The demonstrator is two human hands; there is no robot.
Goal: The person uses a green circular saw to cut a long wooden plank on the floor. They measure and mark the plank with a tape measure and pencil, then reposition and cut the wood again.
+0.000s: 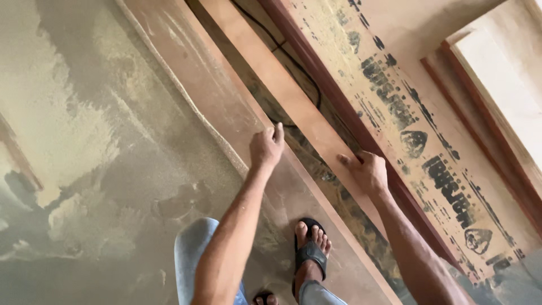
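Note:
A long narrow wooden strip (282, 85) runs diagonally from the top middle down toward the right. My right hand (368, 171) grips its edge near the lower part. My left hand (266, 146) is closed over the edge of a wide brown board (186, 62) that lies on the floor beside the strip. My foot in a black sandal (310, 248) stands on that wide board, just below the hands.
A large plywood sheet (406, 96) with black printed marks and a dark red edge lies to the right. A black cable (293, 62) runs between the boards. Sawdust covers the concrete floor (84, 169) on the left. More boards (497, 85) sit at the far right.

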